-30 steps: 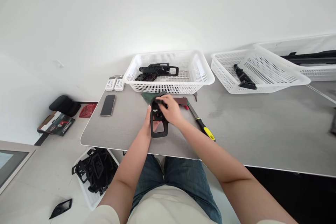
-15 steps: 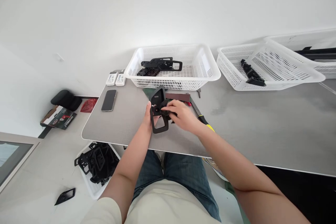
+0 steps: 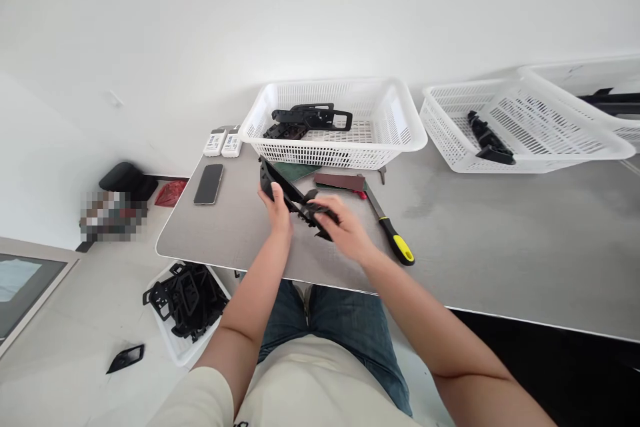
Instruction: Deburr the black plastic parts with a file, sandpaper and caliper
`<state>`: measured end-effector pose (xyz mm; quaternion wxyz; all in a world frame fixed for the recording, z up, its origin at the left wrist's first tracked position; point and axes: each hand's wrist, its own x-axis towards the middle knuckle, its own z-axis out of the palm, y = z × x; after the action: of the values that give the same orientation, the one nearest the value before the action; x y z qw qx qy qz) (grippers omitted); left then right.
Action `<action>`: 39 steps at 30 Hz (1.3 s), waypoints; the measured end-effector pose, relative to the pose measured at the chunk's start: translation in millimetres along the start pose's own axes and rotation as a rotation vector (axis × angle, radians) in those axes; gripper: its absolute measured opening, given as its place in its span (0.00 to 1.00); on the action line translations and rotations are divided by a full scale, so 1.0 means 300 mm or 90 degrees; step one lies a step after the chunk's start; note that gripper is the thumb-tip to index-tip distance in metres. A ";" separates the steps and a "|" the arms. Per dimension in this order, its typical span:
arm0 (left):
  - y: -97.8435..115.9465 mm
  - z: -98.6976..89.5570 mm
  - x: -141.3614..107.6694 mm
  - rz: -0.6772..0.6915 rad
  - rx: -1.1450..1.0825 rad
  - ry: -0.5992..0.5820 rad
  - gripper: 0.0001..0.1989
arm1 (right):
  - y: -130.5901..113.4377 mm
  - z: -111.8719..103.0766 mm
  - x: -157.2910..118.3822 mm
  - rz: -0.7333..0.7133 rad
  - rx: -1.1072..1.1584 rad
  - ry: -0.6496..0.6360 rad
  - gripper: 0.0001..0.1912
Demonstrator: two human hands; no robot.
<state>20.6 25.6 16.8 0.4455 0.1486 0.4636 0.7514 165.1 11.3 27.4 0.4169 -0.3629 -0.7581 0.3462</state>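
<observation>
Holding a black plastic frame [image 3: 296,196] up off the counter [image 3: 505,247]

Big view first: the counter fills the middle of the scene, with a white plastic basket [image 3: 325,157] on its far edge, black parts lying inside, and a second white basket [image 3: 453,140] further right, tilted against its neighbour. Below the counter's near edge, a white crate [image 3: 167,340] sits on the floor, heaped with black frames, and a loose black piece [image 3: 125,358] lies just beside it. On the counter's left end are a phone [image 3: 209,184] and two white remote-like units [image 3: 223,144]. Nearer its middle, a green abrasive pad [image 3: 295,171], a brown sanding strip [image 3: 340,181] and a yellow-and-black handled tool [image 3: 400,248] lie within easy reach, probably for that reason. Over the counter, the frame is tilted, one end raised, likely to bring its edge into view. The left hand [image 3: 275,208] has its fingers curled around the raised end; the right hand [image 3: 345,228] has its fingers closed over the lower end, slightly blurred.
</observation>
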 end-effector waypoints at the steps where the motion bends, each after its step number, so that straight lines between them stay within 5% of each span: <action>1: -0.006 0.008 -0.018 0.074 0.037 0.003 0.34 | 0.001 0.034 -0.010 0.000 -0.005 -0.008 0.16; 5: -0.032 0.015 -0.056 0.142 0.152 -0.015 0.37 | 0.011 0.124 -0.043 0.064 0.043 0.055 0.19; 8: -0.038 -0.005 -0.045 0.120 0.152 -0.078 0.32 | 0.024 0.119 -0.044 0.170 0.158 0.116 0.14; 12: -0.025 -0.029 -0.014 0.058 0.079 -0.110 0.25 | 0.036 0.063 -0.032 0.301 0.381 0.155 0.15; 15: -0.011 -0.036 0.007 -0.089 0.013 -0.187 0.20 | 0.047 0.028 -0.028 0.357 0.495 0.102 0.18; 18: -0.005 -0.037 0.024 -0.175 -0.024 -0.218 0.17 | 0.064 0.004 -0.019 0.409 0.474 0.061 0.17; 22: -0.016 -0.030 0.032 -0.175 -0.001 -0.270 0.19 | 0.067 -0.041 0.030 0.377 0.378 0.269 0.16; 24: -0.024 -0.025 0.024 -0.180 0.022 -0.300 0.20 | 0.054 -0.057 0.070 0.294 0.277 0.295 0.14; 28: -0.031 -0.021 0.012 -0.167 0.039 -0.301 0.23 | 0.031 -0.020 0.116 0.142 0.091 0.210 0.09; 33: -0.017 -0.038 0.032 -0.127 0.084 -0.212 0.25 | 0.049 0.051 0.049 0.181 0.117 0.047 0.11; 37: -0.016 -0.051 0.037 -0.139 0.112 -0.263 0.25 | 0.053 -0.046 0.031 0.266 0.159 -0.114 0.09; 39: -0.019 -0.057 0.034 -0.161 0.114 -0.311 0.25 | 0.046 -0.110 0.067 0.323 0.196 -0.056 0.08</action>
<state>7.2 25.2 1.1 0.6190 0.3051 0.4221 0.5878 190.0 42.3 37.2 0.3341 -0.4580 -0.5989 0.5657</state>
